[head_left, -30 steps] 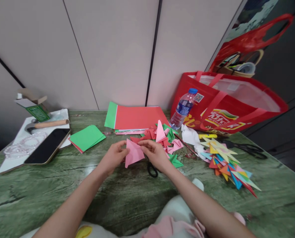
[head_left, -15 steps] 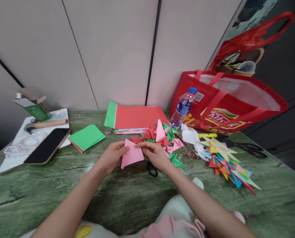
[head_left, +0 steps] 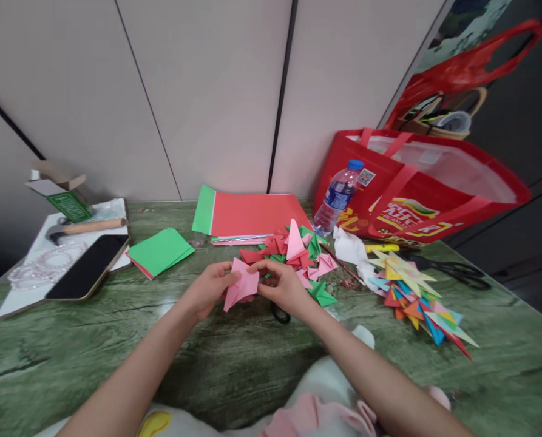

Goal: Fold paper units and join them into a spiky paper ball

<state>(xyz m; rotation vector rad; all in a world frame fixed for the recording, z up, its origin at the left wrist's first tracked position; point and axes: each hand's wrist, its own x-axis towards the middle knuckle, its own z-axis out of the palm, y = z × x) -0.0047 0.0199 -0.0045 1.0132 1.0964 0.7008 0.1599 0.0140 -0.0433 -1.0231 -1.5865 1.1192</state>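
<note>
Both of my hands hold a folded pink paper piece [head_left: 241,286] just above the green marbled table [head_left: 116,352]. My left hand [head_left: 207,290] pinches its left side. My right hand [head_left: 282,285] pinches its right edge, fingers curled over the fold. Right behind the hands lies a heap of folded red, pink and green paper triangles [head_left: 300,252]. Black scissor handles [head_left: 278,314] stick out under my right wrist.
Red and green paper sheets [head_left: 247,215] and a green square stack [head_left: 159,252] lie further back. A water bottle [head_left: 337,199] and a red bag [head_left: 416,188] stand at right. Multicoloured folded triangles [head_left: 411,297], black scissors [head_left: 457,272], a phone [head_left: 88,267] and a hammer [head_left: 86,229] surround.
The pink paper has been folded narrower between my hands, and both hands have drawn slightly closer together. Nothing else on the table has moved.
</note>
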